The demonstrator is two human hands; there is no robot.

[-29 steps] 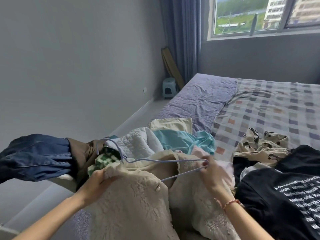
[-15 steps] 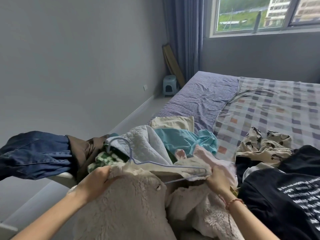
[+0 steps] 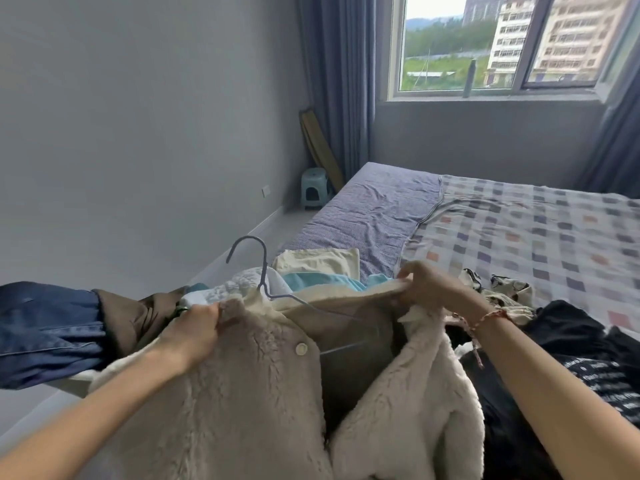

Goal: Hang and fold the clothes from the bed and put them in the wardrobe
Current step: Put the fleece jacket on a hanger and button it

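Note:
A cream fleece jacket [image 3: 221, 403] with a round button is held up in front of me, its front open. A thin blue hanger [image 3: 262, 271] sits inside it, hook sticking up above the collar. My left hand [image 3: 194, 329] grips the jacket's left shoulder. My right hand [image 3: 427, 289] grips the right shoulder and collar edge. Behind the jacket lies a pile of clothes [image 3: 322, 277] on the bed [image 3: 381, 209]: cream, turquoise and white quilted pieces.
Blue jeans [image 3: 45, 334] and a brown garment [image 3: 138, 320] hang at the left. A black printed shirt [image 3: 581, 372] and a patterned cream piece [image 3: 509, 292] lie at the right. A checked blanket [image 3: 540, 237] covers the bed. A small stool [image 3: 313, 187] stands in the corner.
The jacket and hanger have risen off the pile. The hook now stands upright. Both hands moved up and apart, spreading the shoulders over the hanger.

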